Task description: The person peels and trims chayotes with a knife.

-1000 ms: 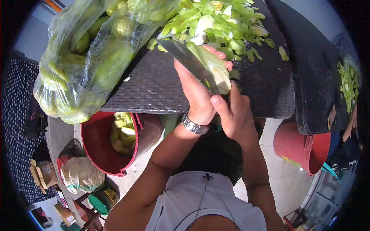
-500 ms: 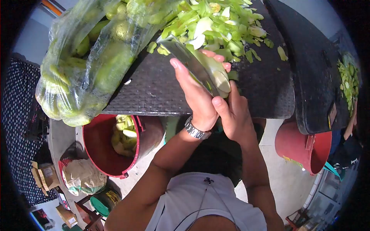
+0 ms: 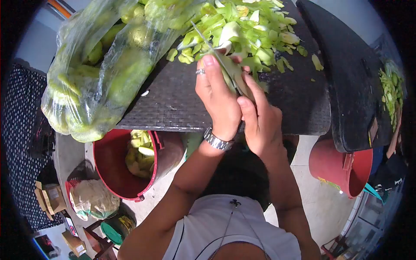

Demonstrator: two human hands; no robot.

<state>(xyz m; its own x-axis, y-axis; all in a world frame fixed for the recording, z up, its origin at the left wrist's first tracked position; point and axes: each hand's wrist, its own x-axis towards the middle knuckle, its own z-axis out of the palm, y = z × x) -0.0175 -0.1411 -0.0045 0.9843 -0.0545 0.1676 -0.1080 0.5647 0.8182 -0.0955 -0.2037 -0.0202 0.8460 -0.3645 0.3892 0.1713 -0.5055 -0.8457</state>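
Over the edge of a dark woven table, my left hand [image 3: 216, 84], with a ring and a metal watch, is closed around a pale, peeled green mango [image 3: 232, 71]. Its fingers are partly hidden behind the fruit. My right hand [image 3: 261, 119] grips a knife [image 3: 208, 41], its handle mostly hidden by the fingers. The thin blade lies against the mango, pointing away to the upper left, seen nearly edge-on. Just beyond both hands is a heap of green peelings [image 3: 255, 32]. To the left, a clear plastic bag [image 3: 104, 73] bulges with unpeeled green mangoes.
Below the table [image 3: 173, 106] at left stands a red bucket [image 3: 106, 169] with peeled pieces inside. Another red bucket [image 3: 331, 162] is at right. A black chair back [image 3: 346, 78] rises beside the table. At far right, another person's arm [image 3: 393, 141] is near more peelings [image 3: 391, 91].
The knife has turned from showing its broad face to nearly edge-on. My left hand has rolled over the mango, so its back and ring now show. My right hand has shifted slightly.
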